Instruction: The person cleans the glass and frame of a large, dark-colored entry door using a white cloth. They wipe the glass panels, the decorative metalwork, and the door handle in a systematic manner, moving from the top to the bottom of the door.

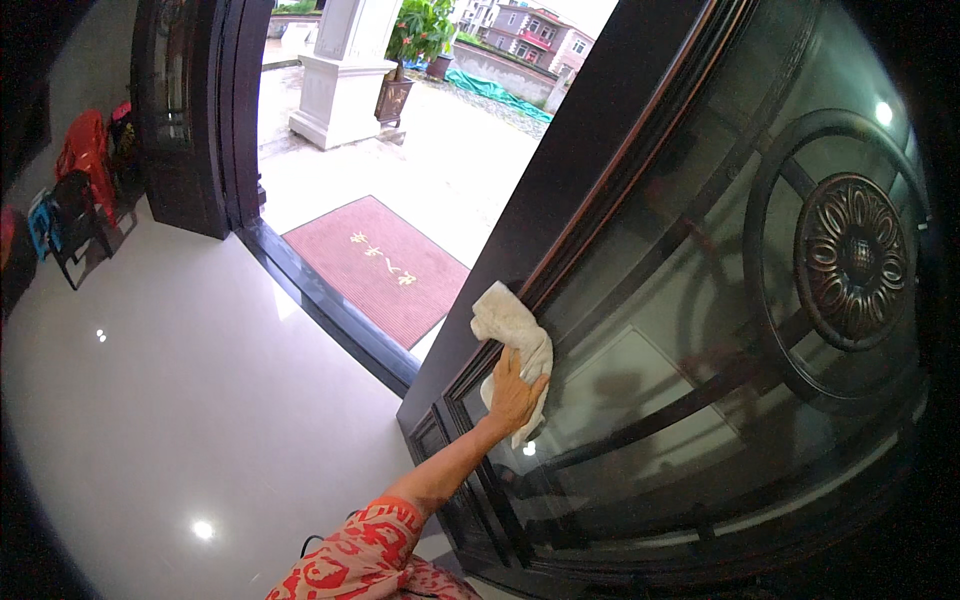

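Red-patterned sleeve (355, 550) lay below the grip; a maroon doormat (377, 272) lay to its upper left; the left hand (515, 398), fingers outstretched, pressed a white cloth (518, 326) against the glazed door (625, 395), whose floral medallion (857, 262) stood upper right.

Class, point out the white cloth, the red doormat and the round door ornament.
White cloth (521, 331): head view, upper part.
Red doormat (380, 268): head view, near its middle.
Round door ornament (859, 261): head view, central boss.

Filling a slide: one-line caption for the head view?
Left hand on a cream cloth against a dark, glass-paneled door, reddish doormat outside.
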Demonstrator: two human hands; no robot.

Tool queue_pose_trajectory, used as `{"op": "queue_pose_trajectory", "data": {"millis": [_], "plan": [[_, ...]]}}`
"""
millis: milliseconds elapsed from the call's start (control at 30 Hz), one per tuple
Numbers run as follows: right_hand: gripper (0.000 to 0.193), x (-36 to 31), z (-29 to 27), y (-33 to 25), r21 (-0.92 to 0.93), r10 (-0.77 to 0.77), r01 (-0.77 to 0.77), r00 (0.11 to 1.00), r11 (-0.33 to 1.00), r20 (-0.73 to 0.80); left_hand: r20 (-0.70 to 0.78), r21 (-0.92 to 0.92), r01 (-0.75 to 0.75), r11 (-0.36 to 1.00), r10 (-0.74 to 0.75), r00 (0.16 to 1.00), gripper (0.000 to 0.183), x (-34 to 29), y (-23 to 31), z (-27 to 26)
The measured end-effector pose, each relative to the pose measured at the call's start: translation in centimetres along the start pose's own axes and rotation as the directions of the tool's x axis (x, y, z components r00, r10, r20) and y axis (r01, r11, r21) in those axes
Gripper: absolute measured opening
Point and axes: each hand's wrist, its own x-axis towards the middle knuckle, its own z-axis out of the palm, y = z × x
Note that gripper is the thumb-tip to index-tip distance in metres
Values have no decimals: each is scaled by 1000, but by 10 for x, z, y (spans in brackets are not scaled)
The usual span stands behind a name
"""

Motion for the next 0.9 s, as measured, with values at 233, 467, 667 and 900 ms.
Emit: {"op": "queue_pose_trajectory", "data": {"millis": [233,467,667,900], "plan": [[32,-60,4,17,-22,37,-31,932,999,361,49,-420,302,856,-311,949,37,-41,-17,-9],[27,-52,-1,-36,348,-329,139,745,927,580,302,-803,438,403,-358,883,30,-60,23,-69],[82,14,-55,-205,555,-678,628,720,545,-149,439,-876,470,107,-228,869,31,-62,103,-159],[42,59,-70,-266,439,-511,770,636,462,-578,561,-545,589,-597,263,785,91,-52,146,-196]]}}
